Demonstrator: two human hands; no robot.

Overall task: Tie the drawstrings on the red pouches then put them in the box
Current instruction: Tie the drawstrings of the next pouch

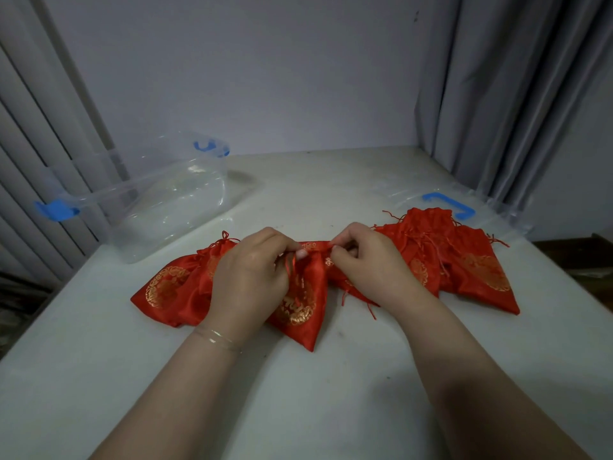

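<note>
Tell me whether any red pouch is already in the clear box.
No: the clear box on the left shows only bare plastic inside, and the red pouches all lie on the table.

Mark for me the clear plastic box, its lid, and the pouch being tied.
clear plastic box (172, 197), head view, on its see-through side wall.
lid (447, 204), head view, on its blue handle.
pouch being tied (300, 303), head view, on its gold emblem, below both hands.

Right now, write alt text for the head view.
Both hands, left hand and right hand, pinch the neck of a red pouch on a white table. More pouches flank it; an empty clear box stands left.
</note>
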